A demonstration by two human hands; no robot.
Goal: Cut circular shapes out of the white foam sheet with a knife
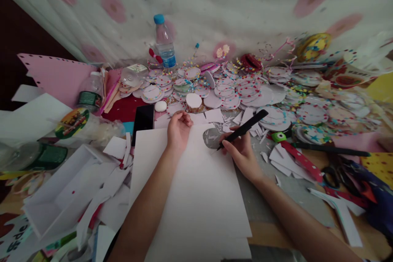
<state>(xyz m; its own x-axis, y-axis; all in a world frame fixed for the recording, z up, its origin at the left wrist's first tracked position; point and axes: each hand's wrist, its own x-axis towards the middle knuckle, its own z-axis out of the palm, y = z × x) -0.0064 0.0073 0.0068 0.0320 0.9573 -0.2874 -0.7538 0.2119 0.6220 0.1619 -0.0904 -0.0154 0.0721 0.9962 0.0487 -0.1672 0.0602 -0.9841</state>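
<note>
My right hand [244,155] grips a black pen [247,126], its tip pointing down at the white paper [196,196] in front of me. Just left of the tip, a round hole [211,137] in the paper shows a grey surface with thin slivers on it. My left hand [179,129] rests near the sheet's top edge with its fingers curled in and nothing visible in them. The paper lies flat, with another sheet showing beneath its lower edge. Beyond my left hand is a white round piece [193,101].
Many decorated paper discs [227,90] are piled at the back. A water bottle [166,45] stands behind them. A phone [143,119] and a white open box [66,192] lie left. Scissors [337,178], a green punch [278,136] and paper scraps [288,161] lie right.
</note>
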